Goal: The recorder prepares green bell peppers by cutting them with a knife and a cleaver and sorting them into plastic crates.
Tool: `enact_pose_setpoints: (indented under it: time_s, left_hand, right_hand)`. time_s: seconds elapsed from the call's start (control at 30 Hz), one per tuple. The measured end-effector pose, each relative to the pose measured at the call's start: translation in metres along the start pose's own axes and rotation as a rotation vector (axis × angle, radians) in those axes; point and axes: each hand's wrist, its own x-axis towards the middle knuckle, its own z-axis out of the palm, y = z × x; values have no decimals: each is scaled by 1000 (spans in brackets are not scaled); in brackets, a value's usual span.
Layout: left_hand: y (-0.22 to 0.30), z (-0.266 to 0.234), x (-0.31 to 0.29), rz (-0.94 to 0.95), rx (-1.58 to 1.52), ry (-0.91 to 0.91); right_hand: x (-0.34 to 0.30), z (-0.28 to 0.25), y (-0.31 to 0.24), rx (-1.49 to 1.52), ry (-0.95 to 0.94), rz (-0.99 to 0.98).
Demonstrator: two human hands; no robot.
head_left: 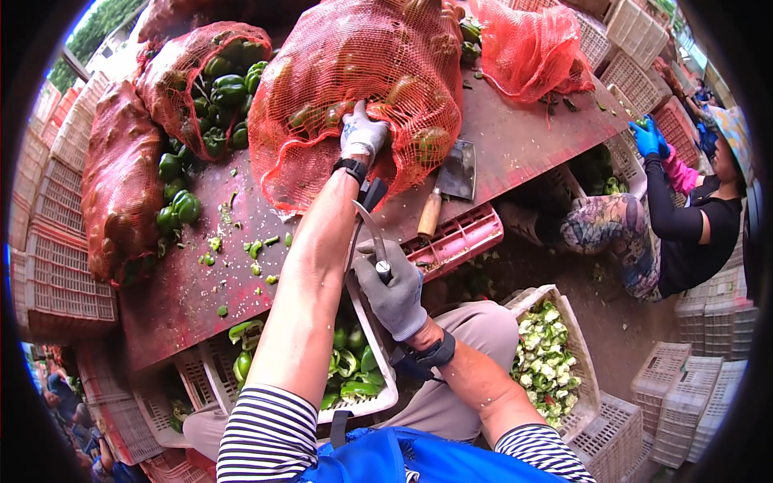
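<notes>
- Our left hand (364,135) touches the red mesh sack (358,68), ahead of our right; fingertips hidden, we cannot tell its grip;
- Our right hand (392,291), fingers curled, grasps a curved knife (375,233); a wooden-handled blade (457,171) lies ahead and right of it on the tabletop (523,138).

Sack (354,68): coarse plastic-looking mesh. Peppers (229,90): smooth, glossy. Curved knife (382,264): shiny metal blade. Gloves (396,299): matt, cloth-like. Cleaver (459,172): dull metal, smooth wooden handle. Tabletop (189,310): scuffed, material unclear. Pink crate (473,232): hard plastic.
</notes>
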Motion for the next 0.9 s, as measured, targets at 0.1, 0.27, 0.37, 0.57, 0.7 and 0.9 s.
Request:
enact_pose_setpoints:
  time_s: [0.1, 0.27, 0.37, 0.57, 0.7, 0.9]
  left_hand:
    - [-28, -14, -14, 46, -181, 23]
    - [-118, -88, -121, -260, -898, -108]
    - [-154, -137, -202, -338, -1408, -199]
    - [-150, -178, -329, -315, -1444, 259]
    - [-139, -191, -362, -348, -1371, 509]
    - [-146, -207, -385, -267, -1399, 590]
  right_hand:
    - [3, -3, -1, -13, 43, 74]
    - [1, 0, -1, -48, -17, 140]
    - [-8, 16, 0, -338, -81, -91]
    - [-65, 77, 3, -651, -355, -378]
    - [-96, 111, 3, -725, -477, -353]
    - [-121, 135, 10, -733, -455, -310]
